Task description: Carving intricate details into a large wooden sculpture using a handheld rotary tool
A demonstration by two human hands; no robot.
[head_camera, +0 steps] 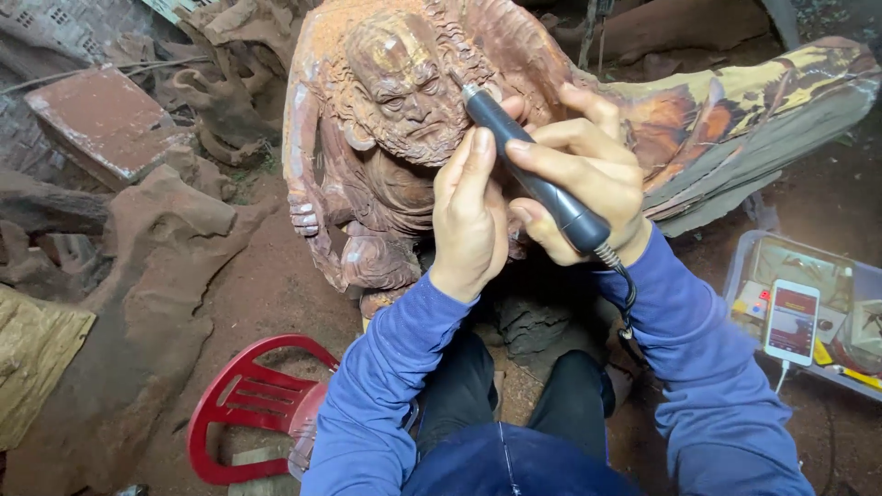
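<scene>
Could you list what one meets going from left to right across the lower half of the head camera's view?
Red plastic chair → left hand → right hand gripping the grey rotary tool → white phone lying on the clear plastic box.

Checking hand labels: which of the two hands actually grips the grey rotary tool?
The right hand: its fingers wrap the grey rotary tool. The left hand only rests alongside, its thumb against the tool's front near the wooden carving.
</scene>
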